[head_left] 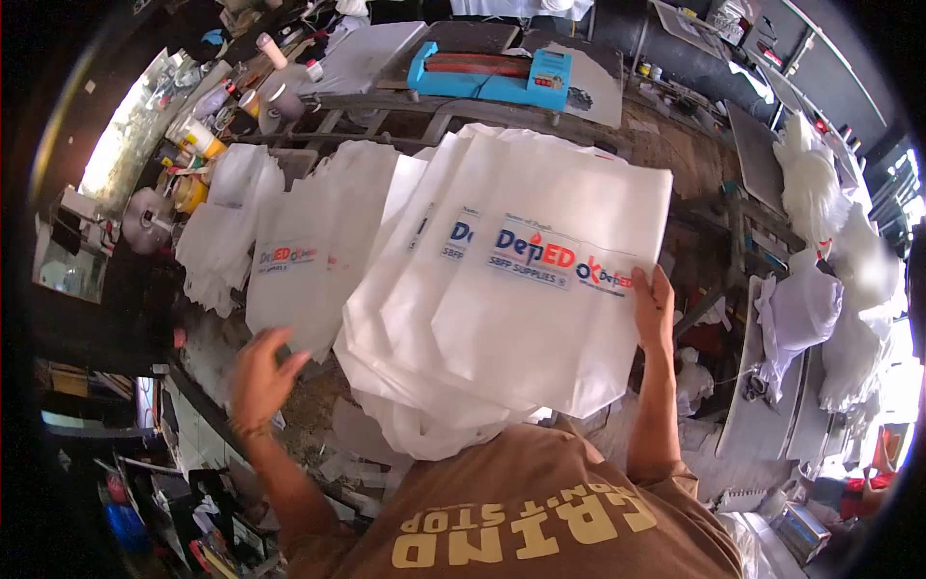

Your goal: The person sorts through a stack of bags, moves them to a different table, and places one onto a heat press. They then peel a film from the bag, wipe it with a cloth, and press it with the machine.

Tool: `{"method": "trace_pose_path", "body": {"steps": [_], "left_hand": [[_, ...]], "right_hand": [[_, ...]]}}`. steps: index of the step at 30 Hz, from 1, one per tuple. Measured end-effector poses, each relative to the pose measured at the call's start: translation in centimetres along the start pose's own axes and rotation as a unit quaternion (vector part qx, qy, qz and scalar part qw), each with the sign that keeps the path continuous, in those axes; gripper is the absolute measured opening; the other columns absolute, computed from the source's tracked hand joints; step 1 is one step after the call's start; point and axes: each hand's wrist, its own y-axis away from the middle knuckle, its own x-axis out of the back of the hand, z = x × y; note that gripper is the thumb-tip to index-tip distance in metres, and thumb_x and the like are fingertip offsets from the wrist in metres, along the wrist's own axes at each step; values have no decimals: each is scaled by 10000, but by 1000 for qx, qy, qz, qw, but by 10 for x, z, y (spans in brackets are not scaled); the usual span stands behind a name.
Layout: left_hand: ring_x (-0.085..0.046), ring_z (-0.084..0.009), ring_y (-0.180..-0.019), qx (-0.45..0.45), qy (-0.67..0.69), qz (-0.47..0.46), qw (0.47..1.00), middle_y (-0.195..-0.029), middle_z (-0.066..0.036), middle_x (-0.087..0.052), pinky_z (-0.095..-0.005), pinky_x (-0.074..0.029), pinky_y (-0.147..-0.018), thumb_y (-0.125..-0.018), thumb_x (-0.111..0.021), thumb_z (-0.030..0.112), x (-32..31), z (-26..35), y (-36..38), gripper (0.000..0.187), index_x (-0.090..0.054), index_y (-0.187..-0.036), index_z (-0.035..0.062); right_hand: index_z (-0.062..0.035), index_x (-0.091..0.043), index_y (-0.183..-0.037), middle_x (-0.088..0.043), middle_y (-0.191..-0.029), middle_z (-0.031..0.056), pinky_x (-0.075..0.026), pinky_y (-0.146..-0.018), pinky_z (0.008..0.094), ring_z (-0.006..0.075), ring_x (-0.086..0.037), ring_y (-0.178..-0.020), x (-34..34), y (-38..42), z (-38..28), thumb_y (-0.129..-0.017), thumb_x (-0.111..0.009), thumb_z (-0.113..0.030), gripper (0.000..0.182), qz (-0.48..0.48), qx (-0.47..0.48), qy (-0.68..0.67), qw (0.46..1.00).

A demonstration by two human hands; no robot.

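Observation:
My right hand [655,307] grips the right edge of a white printed bag [540,338], thumb on the front. This bag lies on top of a fanned stack of similar bags [386,333], marked with blue and red "DepED" lettering and "SBFP SUPPLIES". At the lower left, my left hand [262,379] is in the air with its fingers apart and holds nothing. Just beyond it lies another printed white bag [289,314], part of a second pile. Farther left is a ragged heap of white bags [227,232].
A blue machine [492,77] with a reddish roller stands at the back. Bottles and cups [286,101] crowd the back left, near a fan [149,220]. White bundles [808,299] hang or lie at right, with scissors [755,386] close by.

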Motion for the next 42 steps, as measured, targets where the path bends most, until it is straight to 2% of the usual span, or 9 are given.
{"method": "trace_pose_path", "body": {"steps": [3, 8, 9, 12, 15, 21, 22, 27, 42], "left_hand": [[-595, -385, -1182, -187, -12, 32, 982, -1247, -200, -640, -424, -473, -1020, -864, -766, 291, -48, 49, -49, 464, -648, -1212, 8], [-492, -453, -1290, -255, -33, -12, 966, -1374, -304, -521, -481, -420, -1078, -786, -815, 419, -125, 77, -82, 770, -515, -1389, 45], [-467, -461, -1315, -233, -44, -62, 970, -1391, -320, -500, -482, -405, -1094, -768, -826, 431, -135, 74, -86, 821, -492, -1418, 55], [-422, -449, -1365, -228, -150, -95, 957, -1436, -327, -459, -484, -378, -1118, -746, -840, 439, -154, 67, -90, 879, -465, -1448, 63], [-401, -434, -1388, -218, -166, -24, 961, -1479, -303, -429, -476, -369, -1126, -811, -801, 415, -139, 93, -100, 816, -452, -1461, 65], [-440, -395, -1379, -284, 67, -127, 948, -1484, -247, -463, -433, -357, -1142, -942, -681, 326, -143, 159, -76, 664, -424, -1483, 37], [-440, -395, -1379, -301, 72, -141, 940, -1484, -247, -463, -433, -357, -1142, -942, -681, 326, -150, 164, -73, 664, -424, -1483, 37], [-406, -386, -1404, -300, -12, -139, 944, -1530, -219, -411, -441, -356, -1147, -924, -704, 286, -171, 112, -67, 716, -376, -1511, 38], [-373, -367, -1428, -229, -29, -158, 960, -1560, -176, -386, -456, -320, -1161, -947, -682, 283, -166, 97, -92, 657, -409, -1509, 79]], "right_hand": [[12, -587, -1259, -697, -1037, 69, -504, -781, 288, 119, -627, -865, -4, -14, 18, -1030, -574, -226, 331, 32, 43, -72, 996], [8, -544, -1307, -656, -1105, 78, -504, -814, 330, 169, -590, -1048, 37, 36, -3, -1030, -578, -180, 337, 60, -170, -37, 983], [31, -534, -1315, -653, -1133, 78, -497, -846, 326, 158, -576, -1056, 48, 45, 21, -1033, -570, -152, 339, 50, -40, 12, 998], [29, -562, -1239, -664, -1102, 70, -495, -815, 285, 118, -585, -986, 54, 58, 45, -1037, -557, -135, 260, 148, -46, -98, 983], [28, -563, -1192, -688, -1056, 75, -505, -750, 268, 90, -599, -898, 57, 41, -3, -1042, -540, -132, 220, 57, 67, -148, 985], [13, -574, -1140, -697, -961, 67, -498, -697, 269, 74, -583, -834, 46, 76, -97, -1036, -541, -115, 168, 10, 66, -35, 997], [9, -571, -1107, -697, -961, 59, -496, -704, 274, 69, -570, -865, 44, 73, -95, -1030, -551, -107, 140, 53, 203, 24, 977], [-37, -603, -1144, -695, -956, 26, -510, -736, 258, 68, -602, -859, 124, 107, -96, -1043, -572, -201, 196, 207, 174, -137, 953], [-40, -577, -1217, -671, -1127, 76, -534, -830, 314, 174, -645, -955, 478, 197, 284, -1013, -605, -195, 257, 612, 129, -227, 747]]}}
